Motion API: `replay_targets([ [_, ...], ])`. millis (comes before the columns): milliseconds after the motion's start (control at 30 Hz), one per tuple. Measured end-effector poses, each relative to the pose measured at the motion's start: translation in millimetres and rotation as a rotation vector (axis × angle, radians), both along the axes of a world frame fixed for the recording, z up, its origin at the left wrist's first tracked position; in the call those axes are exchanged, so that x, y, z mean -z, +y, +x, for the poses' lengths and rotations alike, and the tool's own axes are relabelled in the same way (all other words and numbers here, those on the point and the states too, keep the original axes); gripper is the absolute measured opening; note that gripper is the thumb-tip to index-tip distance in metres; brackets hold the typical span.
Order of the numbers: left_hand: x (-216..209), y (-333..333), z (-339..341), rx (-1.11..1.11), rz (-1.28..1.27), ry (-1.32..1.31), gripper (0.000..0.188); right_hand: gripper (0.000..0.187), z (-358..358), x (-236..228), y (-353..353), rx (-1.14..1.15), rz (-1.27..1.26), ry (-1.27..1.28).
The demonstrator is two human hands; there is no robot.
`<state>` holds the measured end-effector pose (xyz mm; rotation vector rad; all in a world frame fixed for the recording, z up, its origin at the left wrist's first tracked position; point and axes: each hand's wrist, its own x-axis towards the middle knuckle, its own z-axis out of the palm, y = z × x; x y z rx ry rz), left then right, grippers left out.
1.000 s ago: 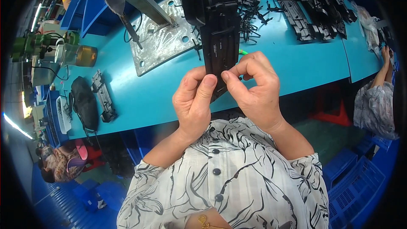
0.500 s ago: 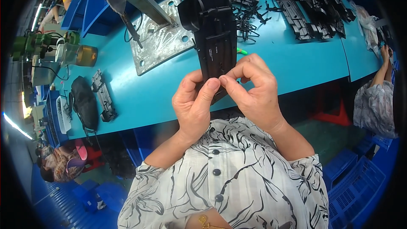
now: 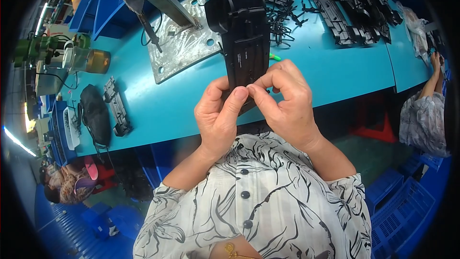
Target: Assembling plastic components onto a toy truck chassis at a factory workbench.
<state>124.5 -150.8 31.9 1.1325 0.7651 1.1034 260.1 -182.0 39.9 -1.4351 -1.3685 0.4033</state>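
Black plastic: the moulded part [image 3: 247,50] was held up just right of the metal plate [image 3: 184,50], wide end away from the wearer. Left hand [image 3: 217,115]: grip closed on the near end between thumb and curled fingers. Right hand [image 3: 290,100]: thumb and bent forefinger at that same end, thumbs almost meeting; could not tell whether they were pinched together, or on what.

Step in hand looked like close fingertip work there; next move seemed to call for a firm left hold and fine right-hand pressure.

Surface [image 3: 335,76]: turquoise. Small black pieces [image 3: 282,26] heaped to the plate's upper right, long black parts [image 3: 335,17] farther right; dark pouch [image 3: 94,115] to its lower left.

Room: co-worker [image 3: 424,120] well right of the plate, blue crate [image 3: 405,216] to its lower right.
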Motion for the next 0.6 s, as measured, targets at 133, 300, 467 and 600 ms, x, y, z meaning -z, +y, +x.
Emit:
replay_targets([
  [133, 3, 2, -5, 0.031, 0.0, 0.009, 0.017, 0.009, -2, 0, 0, 0.015, -0.036, 0.037],
  [300, 5, 1, -5, 0.054, -0.017, -0.032, 0.018, 0.009, -3, 1, 0, 0.025, -0.059, 0.056],
  [467, 1, 5, -4, 0.083, 0.013, -0.022, 0.02, 0.007, -5, -1, -1, 0.037, -0.053, 0.241],
  [600, -3, 8, -7, 0.045, -0.072, -0.058, 0.02, 0.007, -3, 2, -6, -0.012, -0.105, 0.526],
])
